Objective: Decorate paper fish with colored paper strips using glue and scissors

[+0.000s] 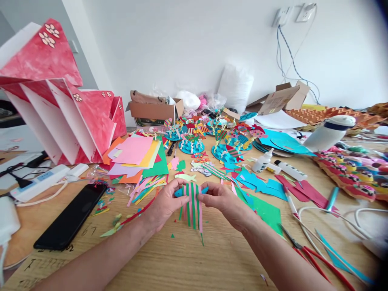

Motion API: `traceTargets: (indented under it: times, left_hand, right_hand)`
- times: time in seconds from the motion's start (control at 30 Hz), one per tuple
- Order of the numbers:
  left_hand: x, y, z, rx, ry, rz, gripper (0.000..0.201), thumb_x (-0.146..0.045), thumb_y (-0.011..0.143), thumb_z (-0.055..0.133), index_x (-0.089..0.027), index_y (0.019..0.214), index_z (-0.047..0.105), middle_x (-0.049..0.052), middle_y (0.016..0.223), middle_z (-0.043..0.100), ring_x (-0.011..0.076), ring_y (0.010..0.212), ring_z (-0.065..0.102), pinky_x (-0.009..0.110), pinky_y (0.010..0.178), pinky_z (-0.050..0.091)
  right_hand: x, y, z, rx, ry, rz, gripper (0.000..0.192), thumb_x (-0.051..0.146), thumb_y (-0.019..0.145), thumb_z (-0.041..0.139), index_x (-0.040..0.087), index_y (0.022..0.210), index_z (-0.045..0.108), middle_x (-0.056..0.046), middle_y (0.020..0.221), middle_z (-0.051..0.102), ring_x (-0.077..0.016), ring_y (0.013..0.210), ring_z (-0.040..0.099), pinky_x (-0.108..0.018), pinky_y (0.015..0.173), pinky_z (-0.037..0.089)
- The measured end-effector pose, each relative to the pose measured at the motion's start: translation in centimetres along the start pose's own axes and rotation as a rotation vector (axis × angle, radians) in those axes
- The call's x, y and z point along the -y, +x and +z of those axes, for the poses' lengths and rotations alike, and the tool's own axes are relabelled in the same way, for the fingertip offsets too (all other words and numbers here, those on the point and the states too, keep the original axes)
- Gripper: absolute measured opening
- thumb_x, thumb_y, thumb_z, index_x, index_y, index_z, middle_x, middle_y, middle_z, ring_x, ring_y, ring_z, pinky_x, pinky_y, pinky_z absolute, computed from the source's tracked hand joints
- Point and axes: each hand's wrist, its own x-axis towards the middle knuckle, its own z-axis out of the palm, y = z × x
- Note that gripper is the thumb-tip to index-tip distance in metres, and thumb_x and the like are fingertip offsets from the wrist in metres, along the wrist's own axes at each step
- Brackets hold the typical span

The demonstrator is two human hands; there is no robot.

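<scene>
Both hands hold one small paper piece over the wooden table (197, 258): a blue paper fish (192, 202) with green and pink strips woven through it, their ends hanging down. My left hand (165, 204) pinches its left end. On the other side, my right hand (222, 202) grips the right end. Loose coloured strips (148, 190) lie just beyond my left hand, and a green sheet (266, 212) lies beside my right wrist.
A black phone (71, 216) and a white power strip (39, 182) lie at left, below a red folded paper structure (60, 97). Stacked coloured sheets (139, 155), finished fish crafts (206, 137), glue bottles (262, 161), red-handled scissors (306, 250) and cardboard boxes (151, 109) crowd the table.
</scene>
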Motion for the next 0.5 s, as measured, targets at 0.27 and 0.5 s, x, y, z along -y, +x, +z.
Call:
traceTargets:
  times: [0.27,0.5]
  left_hand:
    - [-1.1,0.2,0.1,0.022,0.162,-0.01,0.026,-0.012,0.065,0.055,-0.018,0.09,0.052,-0.003,0.078,0.054,0.0118,0.075,0.05,0.02,0.067,0.037]
    - [-1.7,0.7,0.5,0.079,0.09,-0.022,0.03,-0.019,0.067,0.057,-0.018,0.097,0.05,-0.001,0.084,0.054,0.0121,0.076,0.05,0.02,0.066,0.038]
  right_hand:
    - [0.2,0.2,0.0,-0.023,-0.002,-0.016,0.027,0.041,0.057,0.068,0.017,0.063,0.055,0.006,0.054,0.044,-0.0086,0.055,0.036,-0.023,0.054,0.026]
    - [-0.3,0.5,-0.5,-0.066,0.075,-0.053,0.025,0.038,0.059,0.066,0.017,0.06,0.053,0.007,0.054,0.044,-0.0078,0.055,0.035,-0.022,0.056,0.025]
